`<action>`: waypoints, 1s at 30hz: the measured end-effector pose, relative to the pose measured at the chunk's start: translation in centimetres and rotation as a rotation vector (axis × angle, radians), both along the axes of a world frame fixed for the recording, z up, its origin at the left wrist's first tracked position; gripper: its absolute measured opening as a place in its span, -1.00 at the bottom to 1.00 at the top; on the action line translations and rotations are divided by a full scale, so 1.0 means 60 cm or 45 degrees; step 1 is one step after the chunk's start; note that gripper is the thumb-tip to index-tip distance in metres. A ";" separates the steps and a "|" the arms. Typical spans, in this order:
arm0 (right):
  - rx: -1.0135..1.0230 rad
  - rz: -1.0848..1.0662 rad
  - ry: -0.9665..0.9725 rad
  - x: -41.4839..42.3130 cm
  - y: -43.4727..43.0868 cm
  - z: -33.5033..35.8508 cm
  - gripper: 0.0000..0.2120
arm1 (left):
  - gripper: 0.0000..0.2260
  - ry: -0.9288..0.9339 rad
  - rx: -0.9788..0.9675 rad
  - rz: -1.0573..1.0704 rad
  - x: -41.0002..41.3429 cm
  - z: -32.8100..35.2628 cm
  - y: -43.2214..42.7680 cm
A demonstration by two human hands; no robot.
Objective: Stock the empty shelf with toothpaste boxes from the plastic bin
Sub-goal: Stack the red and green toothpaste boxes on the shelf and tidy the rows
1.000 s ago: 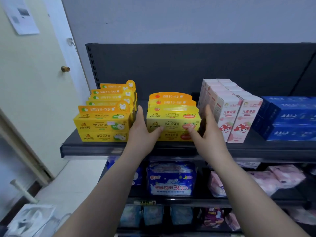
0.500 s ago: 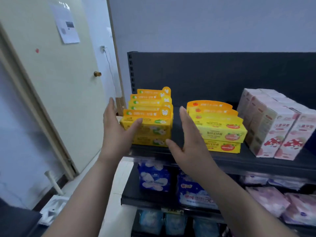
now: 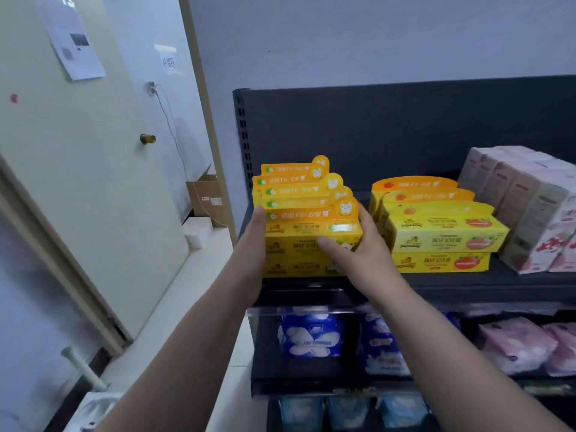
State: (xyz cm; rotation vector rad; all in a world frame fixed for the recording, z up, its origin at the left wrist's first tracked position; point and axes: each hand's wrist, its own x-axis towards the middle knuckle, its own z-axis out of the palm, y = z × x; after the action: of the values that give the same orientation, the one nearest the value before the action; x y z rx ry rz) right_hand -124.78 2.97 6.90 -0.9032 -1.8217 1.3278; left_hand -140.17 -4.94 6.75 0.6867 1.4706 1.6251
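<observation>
Dark shelf [image 3: 452,285] under stacked toothpaste boxes [image 3: 436,241]

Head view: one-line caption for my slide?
Left hand and right hand bracket the left stack of yellow cardboard toothpaste boxes on the dark metal shelf.

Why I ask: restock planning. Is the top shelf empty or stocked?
Stocked: the shelf carries stacked yellow boxes and upright pink boxes.

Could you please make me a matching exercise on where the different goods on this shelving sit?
Things: 1 green-apple yellow boxes; 2 strawberry yellow boxes; 3 pink-and-white boxes; 4 blue packs.
Places: A right end of the top shelf; B below the top shelf; C between the left hand and the right hand; D middle of the top shelf.
Pairs: 1-C, 2-D, 3-A, 4-B.
</observation>
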 end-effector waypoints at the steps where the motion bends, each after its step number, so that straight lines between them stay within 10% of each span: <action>1: -0.001 -0.004 0.000 -0.001 0.004 -0.002 -0.18 | -0.47 0.020 0.009 -0.016 -0.003 -0.003 0.002; 12: -0.013 -0.044 0.018 -0.004 0.013 -0.002 -0.13 | -0.27 0.466 0.004 -0.221 -0.034 -0.013 -0.005; 17: 0.366 -0.134 -0.181 0.000 -0.013 0.040 -0.03 | -0.35 0.366 0.089 0.014 -0.078 0.025 0.023; 20: 0.624 -0.113 -0.278 -0.006 -0.014 0.090 -0.16 | -0.76 0.319 0.056 0.097 -0.098 0.050 0.065; 30: 0.418 -0.015 -0.835 -0.098 0.169 0.185 -0.46 | -0.79 0.058 -0.058 -0.094 -0.139 0.028 0.138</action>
State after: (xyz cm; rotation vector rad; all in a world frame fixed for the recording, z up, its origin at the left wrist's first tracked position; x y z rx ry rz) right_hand -130.68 13.10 17.99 -1.2504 -2.4247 0.7195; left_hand -148.50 3.34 8.41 0.7479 1.4924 1.5246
